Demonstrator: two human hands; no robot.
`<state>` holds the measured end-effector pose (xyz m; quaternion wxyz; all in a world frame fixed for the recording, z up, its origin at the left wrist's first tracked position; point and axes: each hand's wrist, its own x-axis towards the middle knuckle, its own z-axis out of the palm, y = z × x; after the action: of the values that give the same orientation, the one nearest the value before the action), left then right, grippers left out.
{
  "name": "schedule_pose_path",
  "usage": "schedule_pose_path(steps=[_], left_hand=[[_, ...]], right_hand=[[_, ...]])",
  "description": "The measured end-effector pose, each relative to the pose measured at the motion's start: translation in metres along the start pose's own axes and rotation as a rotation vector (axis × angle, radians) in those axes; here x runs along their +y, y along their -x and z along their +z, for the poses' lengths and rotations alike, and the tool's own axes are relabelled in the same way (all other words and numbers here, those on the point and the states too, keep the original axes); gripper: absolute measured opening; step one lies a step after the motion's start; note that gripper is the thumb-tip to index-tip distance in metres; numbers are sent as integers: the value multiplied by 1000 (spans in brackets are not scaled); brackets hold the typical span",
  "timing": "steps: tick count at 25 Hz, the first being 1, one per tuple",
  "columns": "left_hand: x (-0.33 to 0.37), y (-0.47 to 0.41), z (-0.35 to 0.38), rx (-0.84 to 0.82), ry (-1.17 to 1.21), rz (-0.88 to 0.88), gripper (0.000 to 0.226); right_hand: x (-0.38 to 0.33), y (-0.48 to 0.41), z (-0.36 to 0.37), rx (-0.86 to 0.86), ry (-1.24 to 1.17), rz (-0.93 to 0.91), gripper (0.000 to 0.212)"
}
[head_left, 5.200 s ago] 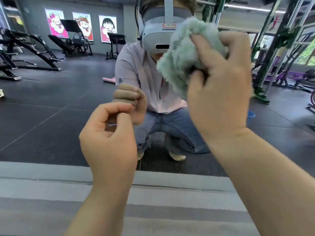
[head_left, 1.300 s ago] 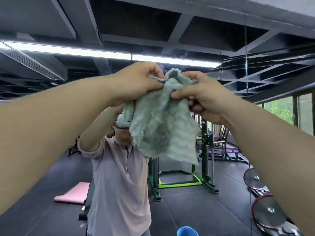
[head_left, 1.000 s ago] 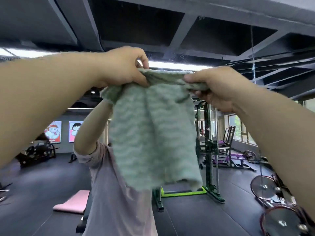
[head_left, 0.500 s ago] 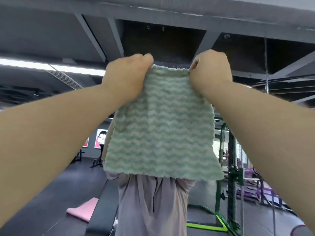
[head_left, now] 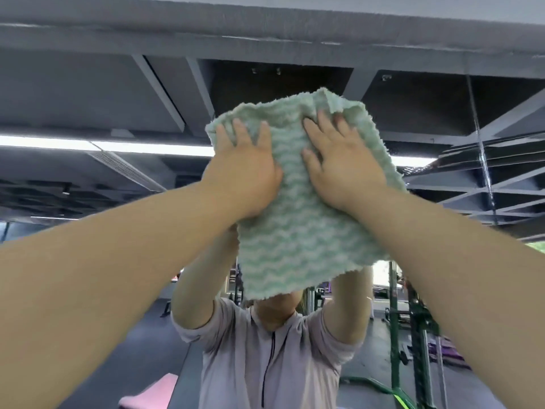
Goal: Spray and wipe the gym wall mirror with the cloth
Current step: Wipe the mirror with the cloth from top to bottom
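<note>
Spread against the mirror [head_left: 88, 98] under both palms: cloth [head_left: 298, 237]. On its upper left part, left hand [head_left: 244, 169]; just beside, on the upper right, right hand [head_left: 339, 166], fingers pointing up. Below the wrists, the cloth's free lower half. Behind it in the glass, under the hands, a person's reflection [head_left: 265, 355], arms raised. Well below the left hand, mat [head_left: 147, 398]. Under the right arm, rack [head_left: 420, 335]. Left of the left hand, light strip [head_left: 147, 147].

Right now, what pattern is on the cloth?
Pale green and white wavy stripes on the cloth, seen in the head view.
</note>
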<state>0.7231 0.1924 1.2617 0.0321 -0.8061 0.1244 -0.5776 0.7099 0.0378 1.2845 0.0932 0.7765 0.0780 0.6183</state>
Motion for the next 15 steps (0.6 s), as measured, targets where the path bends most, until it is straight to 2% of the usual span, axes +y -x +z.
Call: schedule_pose_path(steps=[3,6,9,12,15], left_hand=[[-10,-40,12,-6,215,-212,76],[-25,-91,6,83,270,-267,84],[-39,-111,3,168,307,-142,80],[-47,-76,29,254,265,17,76],[-43,-42,40,272,234,43,78]], right_hand=[[6,-25,-2,-22,105,-61,54],[-1,-74,-3,-2,128,-28,55],[-11,-96,-3,38,116,122,57],[-17,-44,12,59,137,97,58],[-23,-7,12,10,138,80,59]])
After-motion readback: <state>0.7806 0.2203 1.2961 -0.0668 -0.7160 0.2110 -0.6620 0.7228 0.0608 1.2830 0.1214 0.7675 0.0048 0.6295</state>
